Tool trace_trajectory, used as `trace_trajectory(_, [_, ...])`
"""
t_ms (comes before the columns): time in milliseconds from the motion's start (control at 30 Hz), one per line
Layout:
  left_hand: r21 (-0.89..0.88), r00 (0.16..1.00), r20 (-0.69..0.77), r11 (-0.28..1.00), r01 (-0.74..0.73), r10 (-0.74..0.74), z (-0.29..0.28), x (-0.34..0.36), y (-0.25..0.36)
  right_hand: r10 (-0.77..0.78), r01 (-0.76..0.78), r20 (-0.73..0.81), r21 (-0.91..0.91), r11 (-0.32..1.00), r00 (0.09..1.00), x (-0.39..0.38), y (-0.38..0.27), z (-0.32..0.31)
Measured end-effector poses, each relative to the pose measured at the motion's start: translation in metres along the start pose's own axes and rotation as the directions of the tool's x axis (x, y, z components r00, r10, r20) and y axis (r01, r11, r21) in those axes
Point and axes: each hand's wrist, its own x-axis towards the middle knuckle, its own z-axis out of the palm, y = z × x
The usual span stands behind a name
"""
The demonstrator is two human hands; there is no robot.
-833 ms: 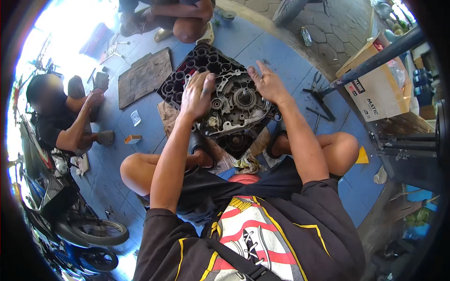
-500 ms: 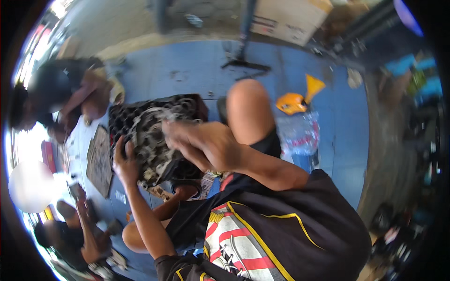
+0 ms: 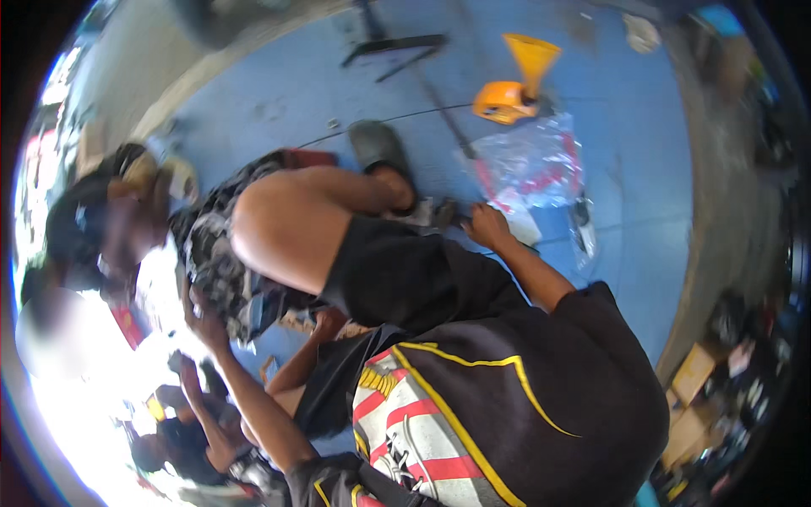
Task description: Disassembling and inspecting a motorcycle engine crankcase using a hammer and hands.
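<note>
A greasy metal engine casing (image 3: 224,253) lies to my left, partly hidden behind my raised knee. My left hand (image 3: 204,319) rests against its near left edge, fingers stretched out and somewhat blurred. Down on the floor to the right of my leg, my right hand (image 3: 487,226) has its fingers closed at a small dark object (image 3: 446,213) whose kind I cannot make out. Just beyond that hand spreads a clear plastic bag (image 3: 536,169) with red print.
An orange bottle (image 3: 504,103) and a yellow funnel (image 3: 532,61) stand past the bag on the blue floor (image 3: 625,169). A dark metal stand (image 3: 393,49) is farther off. One person (image 3: 93,220) crouches at far left, another (image 3: 194,427) at lower left. Cardboard boxes (image 3: 694,376) lie at right.
My right hand has left the engine casing and reached right to the floor beside the plastic bag. The view has swung right, and my knee now covers part of the casing.
</note>
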Motion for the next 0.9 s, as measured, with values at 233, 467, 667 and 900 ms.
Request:
trace_trajectory(233, [0.203,0.983,0.14,0.968,-0.147,0.12,0.016,0.007,0.025,-0.111,0.111,0.015,-0.232,0.966,0.994,0.016,0.1,0.12])
trace_trajectory(467, [0.275,0.94,0.342,0.955,-0.108,0.008,-0.027,-0.024,0.051,0.179,-0.19,0.071,0.502,0.844,0.981,0.053,0.094,0.029])
trace_trajectory(667, [0.299,0.948,0.31,0.94,-0.167,0.07,-0.013,-0.024,0.053,-0.122,0.388,-0.489,0.491,0.78,0.864,-0.004,-0.146,-0.33])
trace_trajectory(900, [0.288,0.974,0.223,0.951,-0.117,0.053,-0.009,-0.028,0.048,-0.772,0.534,-0.505,0.805,-0.259,0.387,-0.021,-0.343,-0.48])
